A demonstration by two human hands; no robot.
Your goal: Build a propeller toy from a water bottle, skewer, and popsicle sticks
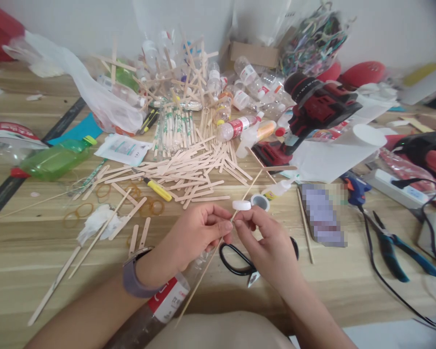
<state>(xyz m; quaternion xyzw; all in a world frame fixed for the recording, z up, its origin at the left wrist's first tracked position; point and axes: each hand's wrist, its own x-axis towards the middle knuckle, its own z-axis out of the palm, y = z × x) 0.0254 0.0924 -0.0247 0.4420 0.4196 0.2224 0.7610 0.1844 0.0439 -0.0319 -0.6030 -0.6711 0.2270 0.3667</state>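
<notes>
Two bare hands, left and right, pinch one thin pale wooden stick over the light wood-grain worktop. Round white plastic cap sits by the fingertips; can't tell if attached. Worktop's cluttered: flat wooden craft sticks heaped mid-surface, clear plastic bottles behind, red-and-black cordless drill right. Black-handled scissors near right hand. Pale wall at back.

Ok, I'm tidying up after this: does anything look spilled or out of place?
No spilled liquid shows. The flat wooden sticks sprawl in a loose, uneven heap, and left of the left hand a crumpled white scrap lies under a thin stick, looking like litter.
</notes>
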